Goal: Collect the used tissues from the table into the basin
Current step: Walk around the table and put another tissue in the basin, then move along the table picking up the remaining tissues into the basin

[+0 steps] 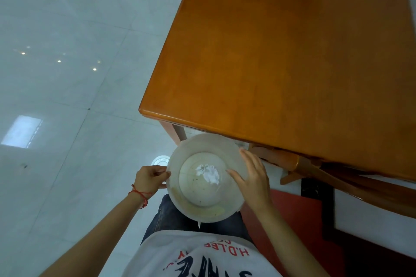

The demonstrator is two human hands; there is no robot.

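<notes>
Pale tiled floor (67,96) fills the left of the view, w/ ceiling lights reflected in it; nothing lies on it that reads as tissue.

Left hand (149,178) comes next: forearm rising from bottom left, red string bracelet (139,193) at the wrist, fingers curled shut on the left rim of the basin (177,159), thumb on top of the lip. That hand seems to carry most of the weight.

Basin is whitish plastic, round, held level at about waist height, over the jeans and just below the table's near corner. Inside, one crumpled white tissue (208,173) sits on the bottom, slightly right of centre, plus a few dark specks and a yellowish stain nr the near wall.

Right hand (252,175) lies on the basin's right rim, palm down, fingers open and loosely spread, thumb reaching in over the inner wall, not touching the tissue. It's steadying rather than clamping; whether the fingertips hook the outer edge I can't tell.

Orange-brown wooden table (292,51) takes the right and top. All of the top that shows is bare, no tissues on it. A chair (292,164) of the same wood is tucked under the near edge.

Progress: looks done or v. nearly so — collected tissue is in the basin, none visible to pick up. Table's far right runs out of view, so can't rule out a stray there.
</notes>
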